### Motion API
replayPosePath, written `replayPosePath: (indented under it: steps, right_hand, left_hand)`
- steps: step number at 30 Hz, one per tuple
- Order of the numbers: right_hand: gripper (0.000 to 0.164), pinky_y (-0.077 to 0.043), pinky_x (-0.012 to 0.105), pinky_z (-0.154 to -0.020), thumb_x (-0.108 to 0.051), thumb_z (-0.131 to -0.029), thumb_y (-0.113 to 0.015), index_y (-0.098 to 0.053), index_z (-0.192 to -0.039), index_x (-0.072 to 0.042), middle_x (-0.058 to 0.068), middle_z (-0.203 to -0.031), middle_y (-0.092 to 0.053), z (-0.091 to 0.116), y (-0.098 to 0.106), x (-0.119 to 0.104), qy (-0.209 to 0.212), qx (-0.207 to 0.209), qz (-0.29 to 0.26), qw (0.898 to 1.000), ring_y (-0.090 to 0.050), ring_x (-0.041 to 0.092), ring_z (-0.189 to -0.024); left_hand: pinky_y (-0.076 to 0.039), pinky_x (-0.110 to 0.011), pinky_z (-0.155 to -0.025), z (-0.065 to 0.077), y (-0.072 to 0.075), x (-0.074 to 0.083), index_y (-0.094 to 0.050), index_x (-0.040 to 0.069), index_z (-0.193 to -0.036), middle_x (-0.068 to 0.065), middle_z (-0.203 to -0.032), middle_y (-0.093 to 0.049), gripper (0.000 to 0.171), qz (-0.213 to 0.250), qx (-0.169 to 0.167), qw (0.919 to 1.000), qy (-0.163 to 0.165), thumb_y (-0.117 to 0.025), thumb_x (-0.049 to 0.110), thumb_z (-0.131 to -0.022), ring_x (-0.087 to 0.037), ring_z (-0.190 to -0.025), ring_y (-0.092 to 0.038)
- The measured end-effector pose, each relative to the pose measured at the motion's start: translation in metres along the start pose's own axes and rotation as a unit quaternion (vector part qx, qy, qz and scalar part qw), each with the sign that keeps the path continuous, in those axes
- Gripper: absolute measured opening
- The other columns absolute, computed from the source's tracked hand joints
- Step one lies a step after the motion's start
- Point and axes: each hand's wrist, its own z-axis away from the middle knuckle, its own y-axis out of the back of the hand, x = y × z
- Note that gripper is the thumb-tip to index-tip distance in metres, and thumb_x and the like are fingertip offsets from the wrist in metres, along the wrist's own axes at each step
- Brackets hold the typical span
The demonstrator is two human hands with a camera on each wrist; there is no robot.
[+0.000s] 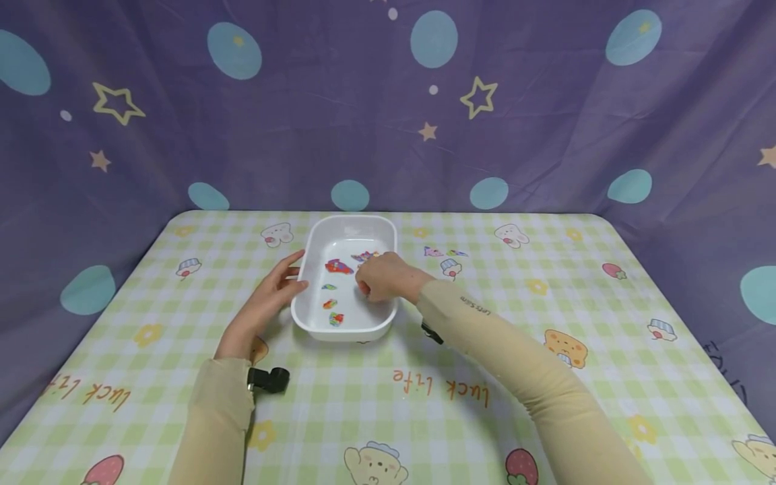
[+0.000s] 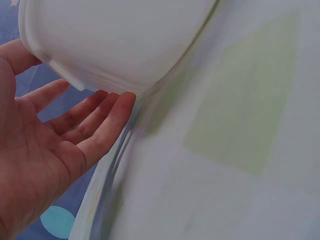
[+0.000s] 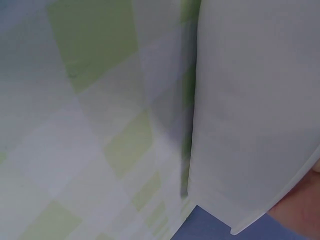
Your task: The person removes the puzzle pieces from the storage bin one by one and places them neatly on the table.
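A white rectangular tray (image 1: 344,333) sits on the tablecloth, with several small flat colorful pieces in it. Among them are a red and purple piece (image 1: 338,267), a small green one (image 1: 329,287) and a red and green one (image 1: 336,318). My left hand (image 1: 273,294) rests against the tray's left side, thumb at the rim; the left wrist view shows its fingers loosely bent beside the white wall (image 2: 115,40). Over the right rim reaches my right hand (image 1: 388,275), fingers curled downward inside. Its fingertips are hidden, so whether they pinch a piece is unclear.
Two more colorful pieces lie right of the tray, a pink one (image 1: 432,252) and a green and blue one (image 1: 457,253). A green-checked tablecloth (image 1: 339,391) with printed figures covers the table. Behind hangs a purple curtain (image 1: 364,135).
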Motion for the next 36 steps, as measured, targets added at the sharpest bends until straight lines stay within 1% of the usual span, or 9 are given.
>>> replayPosePath:
  steps: [3,7,12,18,24,28,32,36]
  right_hand:
    - [0.003,-0.041,0.03,-0.072,-0.025,-0.079,-0.064,-0.063,-0.082,-0.024,-0.011,-0.078,-0.059,-0.0003,-0.0007,0.0005,0.001,0.003,0.003,1.0,-0.053,0.009,-0.078]
    - [0.008,-0.042,0.03,-0.074,-0.03,-0.08,-0.065,-0.062,-0.084,-0.024,-0.01,-0.081,-0.06,-0.0005,-0.0011,0.0016,0.007,0.004,0.002,1.0,-0.053,0.008,-0.08]
    - [0.015,-0.042,0.029,-0.075,-0.025,-0.076,-0.068,-0.063,-0.09,-0.024,-0.01,-0.087,-0.059,-0.0004,-0.0001,0.0033,0.026,-0.003,-0.019,0.999,-0.052,0.008,-0.083]
    - [0.017,-0.041,0.026,-0.072,-0.016,-0.075,-0.067,-0.062,-0.09,-0.022,-0.009,-0.085,-0.057,-0.0018,0.001,0.003,0.037,-0.021,-0.026,0.999,-0.051,0.008,-0.081]
    - [0.011,-0.042,0.027,-0.069,-0.016,-0.075,-0.066,-0.062,-0.083,-0.023,-0.01,-0.08,-0.059,-0.0039,0.0016,0.001,0.038,-0.023,-0.016,0.999,-0.053,0.009,-0.078]
    - [0.011,-0.041,0.026,-0.068,-0.017,-0.075,-0.066,-0.062,-0.082,-0.025,-0.01,-0.08,-0.059,-0.004,0.002,0.0005,0.035,-0.024,-0.011,0.999,-0.053,0.009,-0.076]
    - [0.013,-0.041,0.025,-0.07,-0.018,-0.074,-0.067,-0.062,-0.084,-0.025,-0.012,-0.082,-0.058,-0.0022,0.0021,0.0008,0.033,-0.022,-0.023,0.999,-0.052,0.008,-0.077]
    - [0.014,-0.041,0.025,-0.07,-0.016,-0.074,-0.066,-0.063,-0.086,-0.023,-0.012,-0.081,-0.059,0.0009,0.003,0.0029,0.034,-0.002,-0.055,0.998,-0.052,0.007,-0.076]
  left_hand:
    - [-0.046,-0.028,-0.083,0.0004,-0.0002,0.0007,-0.017,0.025,-0.146,-0.02,-0.135,-0.036,0.065,0.0,0.0,1.0,-0.003,-0.052,0.025,-0.091,-0.032,-0.115,-0.044]
    - [-0.046,-0.027,-0.082,0.0008,-0.0006,0.0014,-0.017,0.025,-0.146,-0.02,-0.136,-0.036,0.066,0.002,0.0,1.0,-0.003,-0.053,0.025,-0.091,-0.032,-0.114,-0.044]
    - [-0.047,-0.027,-0.081,0.0007,-0.001,0.0016,-0.017,0.024,-0.146,-0.021,-0.135,-0.036,0.065,0.005,0.0,1.0,-0.005,-0.053,0.023,-0.091,-0.033,-0.113,-0.045]
    - [-0.046,-0.03,-0.084,0.0007,-0.0007,0.0015,-0.017,0.025,-0.146,-0.02,-0.136,-0.036,0.065,-0.003,0.001,1.0,0.001,-0.052,0.024,-0.091,-0.032,-0.114,-0.045]
    - [-0.046,-0.03,-0.083,0.0013,-0.0001,0.0024,-0.017,0.026,-0.146,-0.02,-0.136,-0.036,0.065,0.001,0.002,1.0,0.002,-0.052,0.024,-0.092,-0.032,-0.114,-0.045]
    - [-0.046,-0.028,-0.082,0.0012,0.0002,0.0019,-0.017,0.026,-0.146,-0.02,-0.137,-0.036,0.065,0.003,0.004,1.0,0.002,-0.052,0.024,-0.092,-0.032,-0.114,-0.045]
    - [-0.046,-0.03,-0.083,0.0008,0.0001,0.0004,-0.017,0.026,-0.146,-0.019,-0.137,-0.035,0.065,0.005,0.004,1.0,0.005,-0.052,0.024,-0.092,-0.032,-0.115,-0.044]
    - [-0.045,-0.034,-0.085,0.0004,-0.0001,-0.0002,-0.017,0.026,-0.146,-0.019,-0.138,-0.035,0.065,0.006,0.003,1.0,0.007,-0.052,0.024,-0.092,-0.032,-0.116,-0.044]
